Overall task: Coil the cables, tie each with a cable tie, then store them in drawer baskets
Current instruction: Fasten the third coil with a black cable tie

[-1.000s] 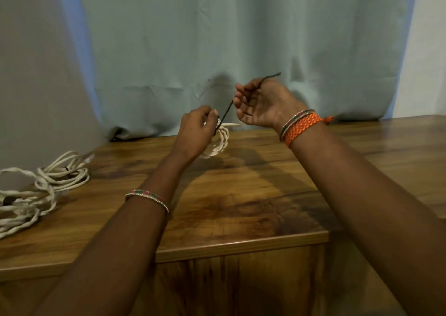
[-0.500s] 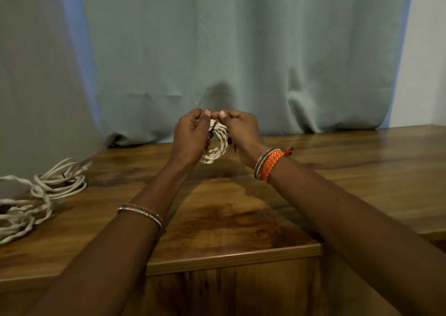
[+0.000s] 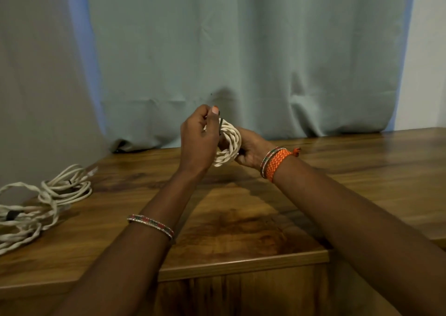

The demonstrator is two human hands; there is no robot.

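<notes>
The left hand (image 3: pixel 198 139) and right hand (image 3: pixel 251 150) both clasp the small cream coiled cable (image 3: pixel 229 144), held above the wooden cabinet top (image 3: pixel 241 219). Light, springy; grip across the bundled loops. A dark cable tie (image 3: pixel 220 123) apparently sits there.

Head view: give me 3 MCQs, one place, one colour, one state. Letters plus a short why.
1. Where do the loose white cables lie?
A. On the wooden top, far left
B. On the floor
C. Over the curtain

2. What colour is the braided band on the right wrist?
A. Blue
B. Orange
C. Black

3. What state is the small cable coil in?
A. Flat on the top
B. In a basket
C. Held up by both hands

Key: 1 A, they rest on the wood at the left edge. 2 B, the braid is plainly orange. 3 C, the left hand and right hand grip it above the top.
</notes>
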